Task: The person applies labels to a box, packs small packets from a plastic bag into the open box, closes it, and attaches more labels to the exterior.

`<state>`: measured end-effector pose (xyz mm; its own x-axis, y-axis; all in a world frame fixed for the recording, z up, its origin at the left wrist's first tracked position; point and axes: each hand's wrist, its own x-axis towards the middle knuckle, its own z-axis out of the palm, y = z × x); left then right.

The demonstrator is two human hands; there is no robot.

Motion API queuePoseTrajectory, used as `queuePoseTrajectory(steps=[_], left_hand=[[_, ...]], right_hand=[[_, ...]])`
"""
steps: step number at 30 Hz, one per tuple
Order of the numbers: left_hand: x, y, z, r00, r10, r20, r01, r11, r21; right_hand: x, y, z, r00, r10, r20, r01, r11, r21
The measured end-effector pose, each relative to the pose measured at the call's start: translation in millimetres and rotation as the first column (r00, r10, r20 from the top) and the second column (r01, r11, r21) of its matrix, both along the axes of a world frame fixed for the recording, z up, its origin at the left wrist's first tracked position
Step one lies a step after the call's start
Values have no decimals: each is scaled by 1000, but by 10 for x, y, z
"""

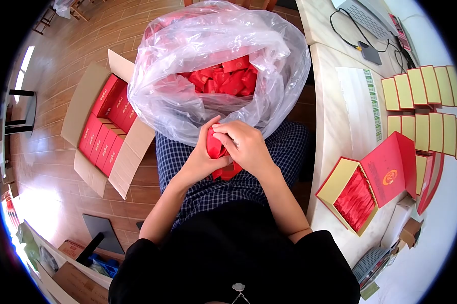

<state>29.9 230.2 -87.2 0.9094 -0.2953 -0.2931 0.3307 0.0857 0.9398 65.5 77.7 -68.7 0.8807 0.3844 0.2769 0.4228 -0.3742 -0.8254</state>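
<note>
Over my lap, my left hand [198, 161] is wrapped round a small glossy red packet [214, 147]. My right hand [247, 148] bends over its top, fingers and thumb pinching at it. More red material [229, 174] hangs below the hands against the checked trousers; whether it belongs to the packet I cannot tell. Just beyond my fingers stands a large clear plastic bag [160, 109], its mouth open on a heap of similar red packets [223, 78].
At left, an open carton [90, 81] on the floor holds red boxes [97, 137]. On the marble counter [330, 131] at right, an open red-and-gold box [335, 175] contains red packets [357, 200]. Behind it stand stacked boxes [416, 88], with a label sheet [352, 101] nearer me.
</note>
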Motion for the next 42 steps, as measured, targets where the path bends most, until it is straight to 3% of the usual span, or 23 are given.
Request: queuePoseTrajectory(steps=[6, 10, 12, 14, 17, 19, 20, 24, 32, 41, 42], left_hand=[[-32, 4, -19, 997, -69, 33, 67, 997, 44], [-23, 19, 19, 998, 24, -57, -26, 999, -31], [-14, 55, -5, 998, 52, -45, -54, 998, -44], [7, 103, -10, 908, 139, -394, -256, 930, -262], [61, 119, -118, 867, 267, -420, -376, 904, -203], [67, 115, -162, 821, 363, -441, -482, 855, -192], [77, 104, -98, 819, 370, -439, -487, 853, -189], [142, 98, -14, 683, 645, -344, -713, 691, -120], [141, -4, 68, 549, 796, -257, -834, 502, -228], [121, -122, 78, 554, 816, -168, -823, 506, -256], [124, -134, 83, 557, 812, -172, -821, 508, -261]], right_hand=[[14, 30, -73, 983, -184, 7, 183, 982, 53], [42, 10, -13, 976, -218, -27, 219, 964, 151], [55, -8, 50, 982, -188, -2, 185, 963, 196], [2, -55, 107, 988, -142, -61, 151, 972, 181], [-111, -27, 151, 984, 96, -150, -90, 995, 43], [-194, 79, 130, 993, 119, -1, -119, 992, -27], [-232, 129, 96, 992, 110, 67, -106, 992, -62], [-332, 164, 74, 1000, 6, -1, -6, 999, -52], [-379, 330, -18, 983, -93, 161, 92, 996, 14], [-327, 324, 15, 961, -83, 265, 88, 996, -5], [-321, 319, -32, 967, -90, 240, 78, 995, 59]])
